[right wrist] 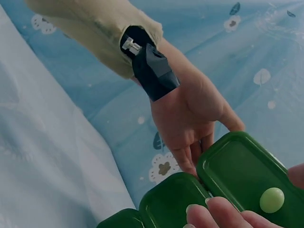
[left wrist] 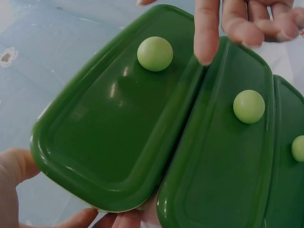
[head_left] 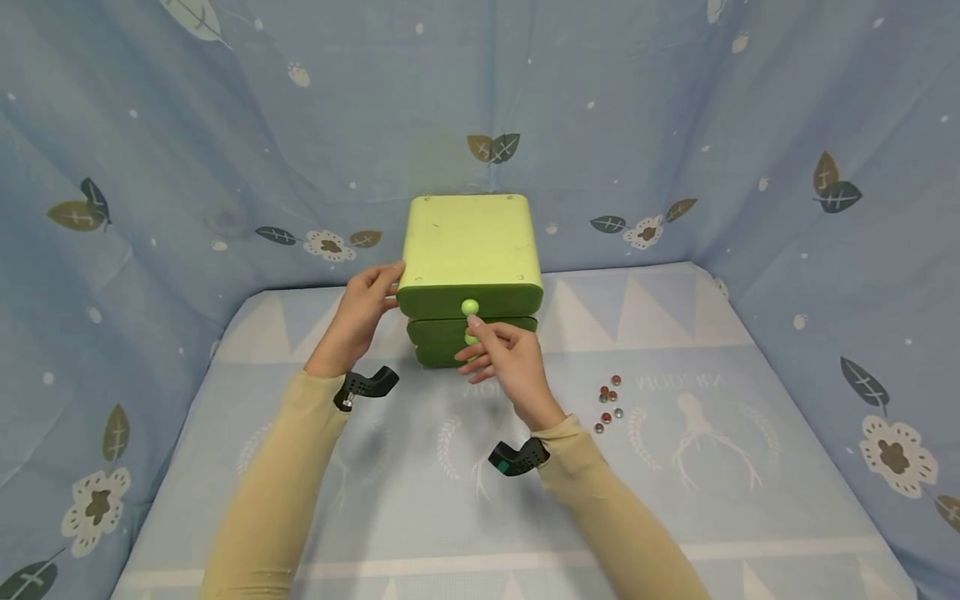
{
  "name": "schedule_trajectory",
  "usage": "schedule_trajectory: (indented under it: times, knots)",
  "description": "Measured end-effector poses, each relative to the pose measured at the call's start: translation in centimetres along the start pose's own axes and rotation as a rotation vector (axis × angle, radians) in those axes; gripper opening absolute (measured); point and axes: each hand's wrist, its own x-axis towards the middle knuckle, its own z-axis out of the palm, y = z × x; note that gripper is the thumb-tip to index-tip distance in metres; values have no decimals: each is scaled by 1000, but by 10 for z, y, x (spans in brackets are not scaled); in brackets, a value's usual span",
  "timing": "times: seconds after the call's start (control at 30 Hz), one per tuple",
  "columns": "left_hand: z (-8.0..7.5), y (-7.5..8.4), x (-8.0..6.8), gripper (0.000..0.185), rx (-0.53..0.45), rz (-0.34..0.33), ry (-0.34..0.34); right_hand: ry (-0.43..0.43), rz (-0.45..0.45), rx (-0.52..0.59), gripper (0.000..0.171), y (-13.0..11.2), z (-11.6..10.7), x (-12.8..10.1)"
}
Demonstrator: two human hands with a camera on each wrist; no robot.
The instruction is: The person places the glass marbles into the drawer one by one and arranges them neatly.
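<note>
A small drawer cabinet [head_left: 472, 242] stands at the back of the table, with a yellow-green top and dark green drawer fronts. Three round light green knobs show in the left wrist view, the top knob [left wrist: 155, 54] on the top drawer [left wrist: 109, 128]. My left hand [head_left: 358, 317] rests against the cabinet's left side, thumb toward the top edge and fingers lower along the side. In front of the drawers is my right hand [head_left: 510, 362], thumb tip just below the top knob, the other fingers extended over the middle drawer [left wrist: 223, 137]. It holds nothing.
Several small round red and grey beads [head_left: 606, 418] lie on the patterned tablecloth [head_left: 420, 517], right of my right hand. A blue curtain [head_left: 337, 125] hangs behind the table and on both sides.
</note>
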Motion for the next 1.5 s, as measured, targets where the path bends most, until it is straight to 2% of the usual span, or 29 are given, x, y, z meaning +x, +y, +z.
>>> schedule_trajectory:
  times: [0.3,0.6,1.1,1.5]
  knots:
    - [0,-3,6,75,-3,-11,12,-4,0,41,60,0,7,9]
    - [0,-2,3,76,28,-13,8,1,13,82,62,-2,12,13]
    - [-2,-2,4,79,56,-31,17,16,7,154,49,0,17,20]
    - [-4,1,4,78,38,-49,-6,68,-36,162,50,6,23,20]
